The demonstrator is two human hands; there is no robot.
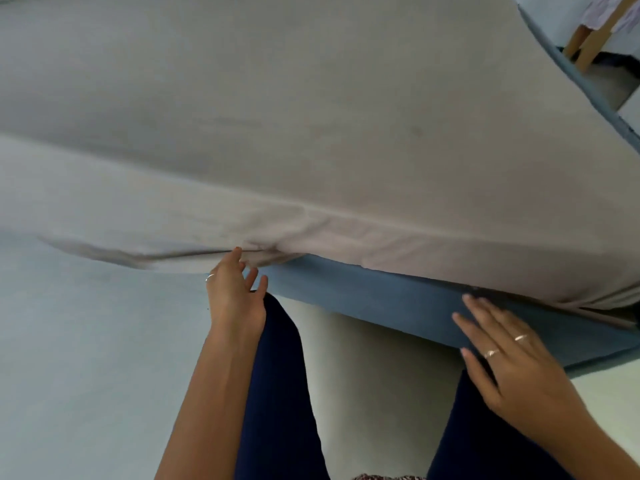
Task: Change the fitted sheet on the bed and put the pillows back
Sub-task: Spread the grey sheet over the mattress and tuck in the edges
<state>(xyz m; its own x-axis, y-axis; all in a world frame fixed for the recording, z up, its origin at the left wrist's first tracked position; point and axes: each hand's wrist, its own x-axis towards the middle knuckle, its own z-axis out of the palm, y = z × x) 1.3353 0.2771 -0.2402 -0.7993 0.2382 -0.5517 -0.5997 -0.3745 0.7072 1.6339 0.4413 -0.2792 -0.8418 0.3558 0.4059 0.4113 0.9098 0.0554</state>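
Observation:
A beige fitted sheet covers the mattress and fills the upper view. Its lower hem hangs loose and bunched along the near side, above the blue bed base. My left hand reaches up to that hem; its fingers are nearly straight and the fingertips touch the bunched fold. My right hand hovers with spread fingers against the blue base, just below the sheet's edge, and holds nothing. No pillow is in view.
My legs in dark blue trousers stand close to the bed's side. Pale floor lies to the left and between my legs. A wooden furniture leg stands beyond the bed's far right corner.

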